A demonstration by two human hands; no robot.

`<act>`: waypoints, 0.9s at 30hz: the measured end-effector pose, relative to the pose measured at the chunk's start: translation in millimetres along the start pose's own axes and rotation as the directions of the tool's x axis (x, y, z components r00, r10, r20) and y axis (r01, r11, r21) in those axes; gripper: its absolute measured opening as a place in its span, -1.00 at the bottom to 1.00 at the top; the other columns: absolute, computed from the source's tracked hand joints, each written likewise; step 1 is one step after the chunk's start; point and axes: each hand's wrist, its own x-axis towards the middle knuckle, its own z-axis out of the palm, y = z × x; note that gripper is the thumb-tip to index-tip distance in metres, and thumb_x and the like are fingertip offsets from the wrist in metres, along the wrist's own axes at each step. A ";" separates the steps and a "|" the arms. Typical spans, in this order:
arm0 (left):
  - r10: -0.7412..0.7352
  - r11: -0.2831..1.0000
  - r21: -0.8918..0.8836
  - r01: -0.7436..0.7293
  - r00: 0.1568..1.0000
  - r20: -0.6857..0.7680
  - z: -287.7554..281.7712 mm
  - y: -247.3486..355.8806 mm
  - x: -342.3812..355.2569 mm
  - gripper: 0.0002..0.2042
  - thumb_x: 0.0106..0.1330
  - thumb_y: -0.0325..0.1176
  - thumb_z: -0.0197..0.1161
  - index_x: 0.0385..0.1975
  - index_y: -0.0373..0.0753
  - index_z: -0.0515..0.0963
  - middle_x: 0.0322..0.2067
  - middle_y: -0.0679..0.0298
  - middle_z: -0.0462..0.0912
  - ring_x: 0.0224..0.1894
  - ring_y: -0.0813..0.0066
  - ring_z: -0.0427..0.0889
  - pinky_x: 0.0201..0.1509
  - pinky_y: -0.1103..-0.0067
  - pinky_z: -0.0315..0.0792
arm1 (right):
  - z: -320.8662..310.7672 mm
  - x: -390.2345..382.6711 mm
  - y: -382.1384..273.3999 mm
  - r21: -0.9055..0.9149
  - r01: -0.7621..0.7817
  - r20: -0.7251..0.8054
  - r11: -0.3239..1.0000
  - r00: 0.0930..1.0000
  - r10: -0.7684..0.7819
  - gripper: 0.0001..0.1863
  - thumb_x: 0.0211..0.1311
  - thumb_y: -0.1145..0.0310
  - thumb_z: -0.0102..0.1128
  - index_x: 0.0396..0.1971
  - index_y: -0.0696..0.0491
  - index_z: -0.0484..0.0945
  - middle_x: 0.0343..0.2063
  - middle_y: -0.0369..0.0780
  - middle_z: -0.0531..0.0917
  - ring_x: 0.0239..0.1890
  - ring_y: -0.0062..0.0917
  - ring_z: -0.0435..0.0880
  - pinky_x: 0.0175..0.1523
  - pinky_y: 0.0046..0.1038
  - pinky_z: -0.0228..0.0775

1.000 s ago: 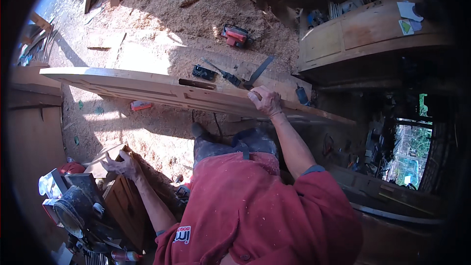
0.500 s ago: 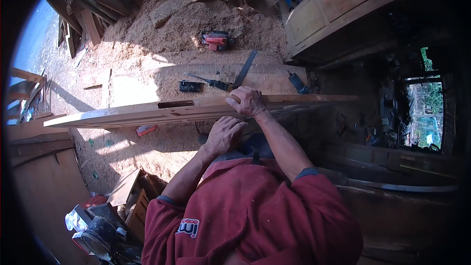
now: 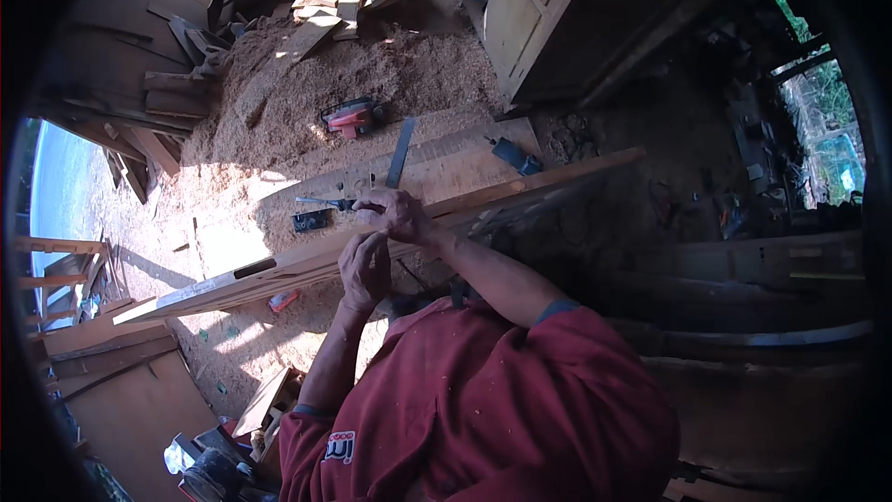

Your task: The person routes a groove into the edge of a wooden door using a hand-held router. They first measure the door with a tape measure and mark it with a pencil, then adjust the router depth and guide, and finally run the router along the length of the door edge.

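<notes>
Brown shavings (image 3: 400,72) around wooden panel (image 3: 307,253)

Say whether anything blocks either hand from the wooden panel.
Nothing visible does: the right hand is at the top edge of the wooden panel, the left hand close on its near side; exact contact is unclear.

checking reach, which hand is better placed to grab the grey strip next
Likely the right hand: it is nearer the grey strip; the left hand is farther back, toward the red shirt.
</notes>
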 end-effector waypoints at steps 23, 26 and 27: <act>-0.731 0.594 0.793 0.133 0.501 0.463 134.2 -211.6 88.1 -0.59 0.27 -0.28 0.16 0.15 -0.03 0.51 0.18 0.15 0.43 0.25 0.06 0.41 0.17 0.07 0.39 | -302.7 -111.8 58.5 -0.602 0.116 0.265 0.790 0.962 0.062 -0.32 -0.13 -0.26 0.42 -0.12 -0.04 0.64 -0.22 -0.19 0.69 -0.13 -0.26 0.70 -0.05 -0.22 0.57; -0.777 0.560 0.825 -0.077 0.297 0.556 141.4 -228.5 98.3 -0.58 0.35 -0.22 0.16 0.23 0.07 0.44 0.36 0.22 0.26 0.40 0.04 0.21 0.23 -0.11 0.24 | -299.7 -111.7 62.7 -0.681 0.143 0.308 0.718 0.946 0.104 -0.37 -0.16 -0.24 0.44 -0.18 -0.06 0.66 -0.26 -0.23 0.70 -0.18 -0.30 0.72 -0.08 -0.25 0.59; -0.772 0.533 0.831 -0.159 0.309 0.555 140.8 -237.9 90.8 -0.54 0.35 -0.21 0.17 0.27 0.10 0.38 0.37 0.24 0.25 0.41 0.03 0.20 0.24 -0.13 0.21 | -298.6 -108.9 61.0 -0.681 0.116 0.296 0.723 0.947 0.127 -0.38 -0.16 -0.23 0.45 -0.18 -0.08 0.66 -0.25 -0.24 0.70 -0.18 -0.31 0.72 -0.08 -0.25 0.59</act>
